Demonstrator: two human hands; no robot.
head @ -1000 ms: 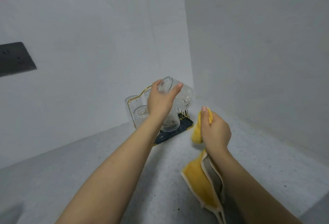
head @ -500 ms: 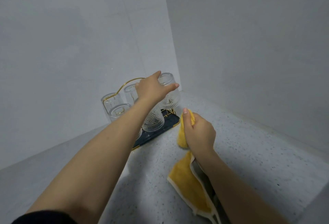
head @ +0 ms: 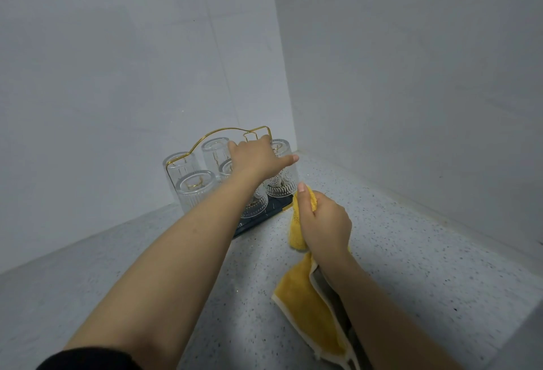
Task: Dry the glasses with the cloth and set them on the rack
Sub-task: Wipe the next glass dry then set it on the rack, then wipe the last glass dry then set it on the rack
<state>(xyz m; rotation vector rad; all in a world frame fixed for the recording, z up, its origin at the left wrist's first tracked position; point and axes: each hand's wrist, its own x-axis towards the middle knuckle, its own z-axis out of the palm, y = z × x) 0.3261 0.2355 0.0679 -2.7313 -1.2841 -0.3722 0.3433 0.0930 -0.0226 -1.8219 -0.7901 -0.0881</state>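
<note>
Five upturned glasses now sit on the gold wire rack mid-frame; left hand has lowered the last one, fingers still around it. Right hand clutches the yellow cloth above the table.

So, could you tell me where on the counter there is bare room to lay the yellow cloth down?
Bare speckled grey counter lies right of the right hand, out to the wall, and also left of the left forearm. It is crowded in the corner, where the gold wire rack holds upturned clear glasses under the left hand, beside the yellow cloth.
</note>
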